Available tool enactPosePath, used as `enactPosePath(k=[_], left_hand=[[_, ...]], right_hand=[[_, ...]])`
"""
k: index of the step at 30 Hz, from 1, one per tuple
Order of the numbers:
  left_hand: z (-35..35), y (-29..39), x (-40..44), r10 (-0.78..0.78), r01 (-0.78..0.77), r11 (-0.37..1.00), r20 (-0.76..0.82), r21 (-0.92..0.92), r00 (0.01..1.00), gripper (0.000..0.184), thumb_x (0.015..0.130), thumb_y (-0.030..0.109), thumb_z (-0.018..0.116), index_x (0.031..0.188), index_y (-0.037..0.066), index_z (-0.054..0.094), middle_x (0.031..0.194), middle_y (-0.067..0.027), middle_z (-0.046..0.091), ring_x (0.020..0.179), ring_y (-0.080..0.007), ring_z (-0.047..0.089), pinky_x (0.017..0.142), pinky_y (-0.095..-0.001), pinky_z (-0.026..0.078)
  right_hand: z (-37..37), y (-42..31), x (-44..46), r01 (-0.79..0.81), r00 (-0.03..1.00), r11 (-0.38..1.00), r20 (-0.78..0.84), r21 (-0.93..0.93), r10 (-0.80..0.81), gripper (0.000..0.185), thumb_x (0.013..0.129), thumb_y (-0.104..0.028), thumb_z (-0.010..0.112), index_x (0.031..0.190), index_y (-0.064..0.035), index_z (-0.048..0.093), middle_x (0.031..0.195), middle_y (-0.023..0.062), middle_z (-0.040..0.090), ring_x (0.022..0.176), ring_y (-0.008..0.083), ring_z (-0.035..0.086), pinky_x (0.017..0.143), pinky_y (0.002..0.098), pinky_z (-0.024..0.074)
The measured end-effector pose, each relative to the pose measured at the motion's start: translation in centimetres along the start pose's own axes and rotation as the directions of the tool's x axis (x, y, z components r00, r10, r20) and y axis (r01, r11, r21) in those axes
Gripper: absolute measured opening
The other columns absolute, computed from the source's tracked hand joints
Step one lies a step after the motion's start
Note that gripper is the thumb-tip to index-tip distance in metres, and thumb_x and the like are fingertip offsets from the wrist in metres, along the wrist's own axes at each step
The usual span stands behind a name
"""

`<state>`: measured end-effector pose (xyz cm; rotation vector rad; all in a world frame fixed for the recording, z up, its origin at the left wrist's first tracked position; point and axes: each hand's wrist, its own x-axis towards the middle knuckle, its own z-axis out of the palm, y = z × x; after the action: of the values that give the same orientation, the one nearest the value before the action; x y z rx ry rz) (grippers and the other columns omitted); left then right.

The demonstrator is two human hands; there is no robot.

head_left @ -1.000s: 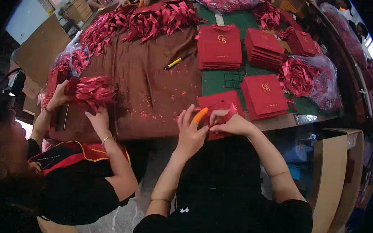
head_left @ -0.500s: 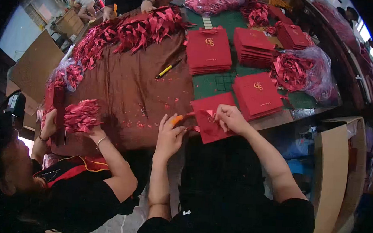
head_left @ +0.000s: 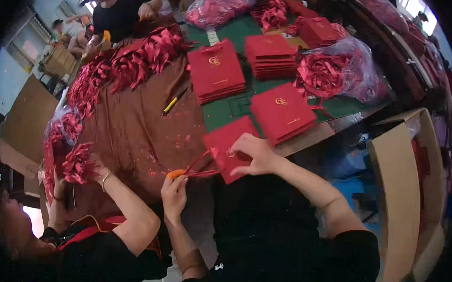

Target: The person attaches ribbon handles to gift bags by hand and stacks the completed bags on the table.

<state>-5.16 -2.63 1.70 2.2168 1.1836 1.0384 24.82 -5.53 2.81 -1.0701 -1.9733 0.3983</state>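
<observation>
A red paper bag lies flat at the near edge of the table in front of me. Red ribbon runs from the bag to my left hand, whose thumb and fingers are pinched on its ends. An orange cover sits on one finger of that hand. My right hand rests over the bag near where the ribbon comes out, thumb spread away from the curled fingers. Just beyond it is a stack of red bags with gold lettering.
More red bag stacks stand on the green mat. A yellow-black cutter lies on the brown cloth. Ribbon bundles line the far edge. Co-workers are left and across; one person's hand holds ribbons. An open carton stands right.
My left hand has closed on the ribbon and drawn it out leftward from the bag. My right hand's thumb has parted from its fingers. The whole view has turned and shifted.
</observation>
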Motion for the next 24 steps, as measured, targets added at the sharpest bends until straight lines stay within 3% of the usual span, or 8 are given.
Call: enactPosePath(k=[1, 3, 6, 10, 13, 16, 19, 24], left_hand=[[0.0, 0.1, -0.3, -0.009, 0.010, 1.000, -0.014, 0.019, 1.000, 0.010, 0.083, -0.001, 0.064, 0.093, -0.002, 0.065, 0.094, -0.0137, 0.062, 0.081, -0.0275, 0.062, 0.072, -0.0317, 0.049], [-0.3, 0.1, -0.9, -0.007, 0.007, 0.999, -0.007, 0.033, 1.000, 0.010, 0.083, -0.002, 0.063, 0.093, -0.003, 0.065, 0.096, -0.0145, 0.063, 0.082, -0.0263, 0.063, 0.071, -0.0317, 0.050], [-0.4, 0.1, -1.7, 0.064, -0.065, 0.998, -0.043, -0.018, 0.997, 0.009, 0.085, -0.003, 0.062, 0.093, -0.005, 0.065, 0.099, -0.0150, 0.065, 0.084, -0.0248, 0.064, 0.072, -0.0317, 0.051], [-1.4, 3.0, -0.7, 0.082, -0.106, 0.985, -0.170, -0.137, 0.982, 0.010, 0.083, -0.004, 0.061, 0.092, -0.007, 0.064, 0.091, -0.0159, 0.066, 0.082, -0.0247, 0.065, 0.073, -0.0317, 0.051], [-1.2, 4.4, 0.6, 0.017, -0.030, 0.997, -0.201, -0.065, 0.979, 0.010, 0.084, -0.001, 0.061, 0.091, -0.008, 0.065, 0.090, -0.0160, 0.067, 0.080, -0.0254, 0.065, 0.072, -0.0317, 0.051], [0.0, 3.4, 2.3, -0.018, 0.013, 0.999, -0.169, -0.032, 0.985, 0.015, 0.086, 0.007, 0.062, 0.093, -0.006, 0.066, 0.090, -0.0154, 0.066, 0.078, -0.0255, 0.064, 0.069, -0.0314, 0.050], [1.6, 1.1, 2.6, -0.209, 0.212, 0.977, -0.102, 0.013, 0.973, 0.019, 0.092, 0.012, 0.058, 0.097, -0.004, 0.066, 0.098, -0.0140, 0.063, 0.080, -0.0236, 0.060, 0.071, -0.0322, 0.048], [1.7, -2.1, 1.4, -0.117, 0.142, 0.976, -0.153, 0.167, 0.981, 0.020, 0.093, 0.014, 0.057, 0.100, -0.003, 0.066, 0.103, -0.0144, 0.061, 0.085, -0.0248, 0.059, 0.075, -0.0340, 0.048]], right_hand=[[-1.3, -2.0, 0.2, 0.117, 0.990, 0.957, 0.103, -0.265, -0.093, 0.065, 0.065, -0.049, 0.077, 0.111, -0.0082, 0.057, 0.123, 0.0135, 0.053, 0.114, 0.0295, 0.049, 0.095, 0.0463, 0.0385], [-0.3, -2.4, -2.1, 0.091, 0.964, 0.890, 0.265, -0.448, 0.034, 0.076, 0.066, -0.053, 0.074, 0.123, -0.0097, 0.050, 0.132, 0.0154, 0.045, 0.123, 0.0338, 0.041, 0.103, 0.0504, 0.0293], [-0.8, -3.6, -3.0, 0.251, 0.930, 0.775, 0.366, -0.580, -0.027, 0.055, 0.073, -0.023, 0.068, 0.121, -0.0036, 0.051, 0.127, 0.0151, 0.050, 0.117, 0.0310, 0.047, 0.098, 0.0455, 0.0381], [-7.9, -9.2, 2.0, 0.089, 0.965, 0.949, 0.263, -0.303, -0.006, 0.024, 0.079, -0.020, 0.064, 0.093, -0.0041, 0.053, 0.081, 0.0167, 0.060, 0.080, 0.0349, 0.062, 0.067, 0.0453, 0.0480], [-8.5, -6.4, 5.3, -0.009, 0.956, 0.984, 0.288, -0.177, 0.061, 0.030, 0.081, -0.029, 0.065, 0.101, -0.0087, 0.055, 0.082, 0.0095, 0.059, 0.079, 0.0285, 0.059, 0.071, 0.0369, 0.0458], [-6.0, -2.4, 6.1, -0.020, 0.994, 0.673, 0.061, -0.739, 0.096, 0.031, 0.076, -0.026, 0.068, 0.100, -0.0099, 0.057, 0.101, 0.0058, 0.058, 0.097, 0.0249, 0.053, 0.080, 0.0370, 0.0409], [-7.4, -0.5, 3.6, -0.066, 0.996, 0.929, -0.072, -0.363, 0.042, 0.021, 0.078, -0.022, 0.067, 0.094, -0.0097, 0.061, 0.091, 0.0067, 0.060, 0.087, 0.0259, 0.057, 0.076, 0.0367, 0.0440], [-13.8, 2.4, -4.1, -0.551, 0.702, 0.769, -0.678, -0.323, 0.218, 0.012, 0.079, -0.016, 0.066, 0.081, -0.0041, 0.064, 0.084, 0.0101, 0.062, 0.087, 0.0293, 0.058, 0.076, 0.0394, 0.0464]])
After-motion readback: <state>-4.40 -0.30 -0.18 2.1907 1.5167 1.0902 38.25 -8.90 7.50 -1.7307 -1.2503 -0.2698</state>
